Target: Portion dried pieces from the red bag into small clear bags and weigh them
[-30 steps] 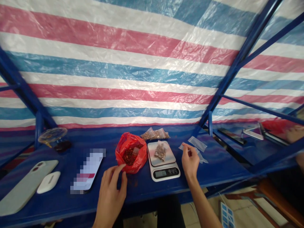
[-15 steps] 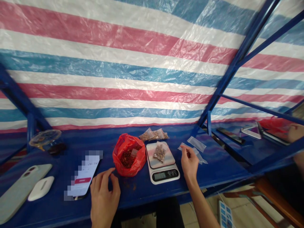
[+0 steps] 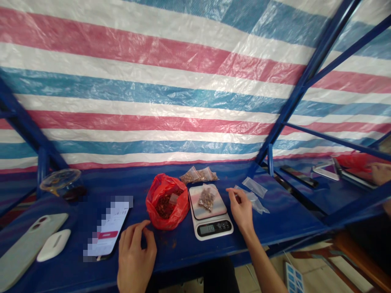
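Note:
My left hand (image 3: 136,256) rests on the blue table beside a red plastic bag (image 3: 180,213), fingers bent and thumb apart, with nothing in it. Dark brown dried pieces (image 3: 165,205) and a small clear packet lie in the bag. On the white digital scale (image 3: 195,223) sits a small clear zip bag of brownish pieces (image 3: 206,200). Just right of the scale, my right hand (image 3: 242,208) is loosely curled with the index finger reaching toward the plate, holding nothing visible. Under and behind it lie flat clear zip bags (image 3: 255,186).
Filled zip bags (image 3: 199,175) lie behind the scale. To the left are a lit phone (image 3: 111,228), a white earbud case (image 3: 54,245), a pale phone (image 3: 33,244) and a clear plastic tub (image 3: 64,183). Blue metal bars (image 3: 279,118) flank the table; another person's hand (image 3: 380,173) is far right.
My right hand has shifted slightly left, off the clear bags and closer to the scale. My left hand stays in place; the view has tilted a little.

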`<action>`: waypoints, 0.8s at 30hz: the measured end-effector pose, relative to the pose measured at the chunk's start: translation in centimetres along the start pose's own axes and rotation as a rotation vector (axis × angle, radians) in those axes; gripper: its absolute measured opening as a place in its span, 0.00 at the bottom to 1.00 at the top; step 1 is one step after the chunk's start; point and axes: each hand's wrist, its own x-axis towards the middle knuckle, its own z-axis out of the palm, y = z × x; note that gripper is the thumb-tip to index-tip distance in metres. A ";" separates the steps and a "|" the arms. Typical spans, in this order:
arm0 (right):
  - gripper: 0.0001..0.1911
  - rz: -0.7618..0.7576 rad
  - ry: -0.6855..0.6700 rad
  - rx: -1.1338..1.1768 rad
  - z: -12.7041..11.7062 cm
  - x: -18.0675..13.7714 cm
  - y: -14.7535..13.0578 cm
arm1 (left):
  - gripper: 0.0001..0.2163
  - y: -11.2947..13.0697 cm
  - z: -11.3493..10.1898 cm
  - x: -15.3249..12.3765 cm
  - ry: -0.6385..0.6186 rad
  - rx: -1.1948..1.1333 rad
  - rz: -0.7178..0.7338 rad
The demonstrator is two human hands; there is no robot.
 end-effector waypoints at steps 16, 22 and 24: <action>0.12 -0.325 -0.595 -0.035 -0.3 3.4 -7.9 | 0.06 2.9 -1.1 0.5 0.114 -0.206 -0.055; 0.12 -0.334 -0.779 0.126 -0.2 1.6 -16.6 | 0.18 10.6 -0.8 1.0 -0.142 -0.637 -0.373; 0.11 -0.328 -0.852 0.160 1.3 1.3 -18.1 | 0.23 12.0 0.3 0.7 -0.162 -0.826 -0.587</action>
